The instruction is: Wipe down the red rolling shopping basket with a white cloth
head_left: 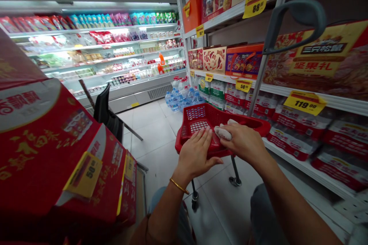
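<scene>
A red plastic shopping basket (198, 116) on a wheeled stand sits tilted in front of me in a store aisle. My left hand (197, 155), with a gold bangle on the wrist, lies flat with spread fingers on the basket's near rim. My right hand (244, 141) is closed around a crumpled white cloth (222, 133) and presses it against the rim beside the left hand. The basket's grey handle (299, 19) rises on a metal pole at the right.
Stacked red gift boxes (51, 149) with yellow price tags stand close on the left. Shelves of boxed goods and bottled water packs (290, 130) line the right. A black chair (105, 111) and a lit refrigerated display (109, 53) are ahead across the white tiled floor.
</scene>
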Motion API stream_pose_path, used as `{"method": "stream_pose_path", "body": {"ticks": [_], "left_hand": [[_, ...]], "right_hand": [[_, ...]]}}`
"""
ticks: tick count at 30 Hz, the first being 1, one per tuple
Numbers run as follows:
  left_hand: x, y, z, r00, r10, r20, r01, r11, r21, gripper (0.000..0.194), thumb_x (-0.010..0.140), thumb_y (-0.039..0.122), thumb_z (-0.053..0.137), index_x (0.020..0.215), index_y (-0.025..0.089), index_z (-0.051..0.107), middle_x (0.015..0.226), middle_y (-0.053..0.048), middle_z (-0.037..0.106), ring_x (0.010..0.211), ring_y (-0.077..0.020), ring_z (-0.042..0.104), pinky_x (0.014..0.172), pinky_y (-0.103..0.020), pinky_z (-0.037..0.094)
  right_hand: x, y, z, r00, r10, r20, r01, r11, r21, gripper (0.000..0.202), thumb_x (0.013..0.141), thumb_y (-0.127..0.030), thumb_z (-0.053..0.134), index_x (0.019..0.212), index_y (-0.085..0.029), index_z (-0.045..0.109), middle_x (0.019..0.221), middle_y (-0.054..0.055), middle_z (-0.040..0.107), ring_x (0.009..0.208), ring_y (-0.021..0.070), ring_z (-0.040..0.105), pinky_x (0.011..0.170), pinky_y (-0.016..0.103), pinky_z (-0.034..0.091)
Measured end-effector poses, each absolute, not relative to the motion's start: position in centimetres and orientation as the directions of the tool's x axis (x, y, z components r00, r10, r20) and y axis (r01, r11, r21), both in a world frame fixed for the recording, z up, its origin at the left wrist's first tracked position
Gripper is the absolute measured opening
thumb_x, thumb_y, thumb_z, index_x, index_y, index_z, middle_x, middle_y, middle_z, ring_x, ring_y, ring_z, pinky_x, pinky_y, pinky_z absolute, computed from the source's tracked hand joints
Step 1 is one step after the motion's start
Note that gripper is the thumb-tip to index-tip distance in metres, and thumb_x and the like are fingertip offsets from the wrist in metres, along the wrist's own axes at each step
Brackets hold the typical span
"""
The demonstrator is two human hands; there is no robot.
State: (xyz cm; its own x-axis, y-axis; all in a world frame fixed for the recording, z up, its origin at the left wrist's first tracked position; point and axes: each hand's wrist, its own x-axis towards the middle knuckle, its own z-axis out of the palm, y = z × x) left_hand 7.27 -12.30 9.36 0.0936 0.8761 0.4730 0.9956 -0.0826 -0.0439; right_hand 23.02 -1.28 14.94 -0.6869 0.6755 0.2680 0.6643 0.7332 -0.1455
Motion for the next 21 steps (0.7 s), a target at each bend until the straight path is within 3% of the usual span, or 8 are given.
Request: {"method": "stream_pose_path", "body": {"ticks": [12,18,21], "left_hand": [[7.5,-12.3,9.8,0.151,0.886,0.438,0.987,-0.157,-0.023,0.096,0.087,0.081,0.019,0.147,0.008,0.038,0.151,-0.016,0.042,0.141,-0.0247,0.04,0.118,-0.042,0.03],[7.6,-12.1,9.9,0.137,0.886,0.443,0.989,-0.144,-0.02,0.088,0.09,0.077,0.026,0.147,0.012,0.04,0.15,-0.016,0.044,0.14,-0.0253,0.042,0.115,-0.042,0.035],[7.8,-12.1,10.0,0.132,0.888,0.44,0.991,-0.13,-0.033,0.084,0.092,0.074,0.027,0.146,0.011,0.041,0.15,-0.016,0.044,0.139,-0.0252,0.044,0.114,-0.041,0.036]], "right_hand": [[25.0,0.8,13.6,-0.605,0.713,0.354,0.684,0.693,-0.228,0.029,0.087,-0.037,0.056,0.112,-0.034,0.07,0.112,0.001,0.071,0.099,0.0219,0.067,0.074,0.029,0.048],[26.0,2.0,11.9,-0.539,0.678,0.499,0.646,0.713,-0.271,0.031,0.087,-0.033,0.056,0.115,-0.029,0.069,0.124,0.003,0.068,0.119,0.0246,0.059,0.093,0.036,0.048],[26.2,2.0,11.7,-0.52,0.664,0.538,0.607,0.73,-0.313,0.031,0.087,-0.032,0.056,0.114,-0.025,0.069,0.122,0.004,0.069,0.119,0.024,0.06,0.099,0.037,0.046]]}}
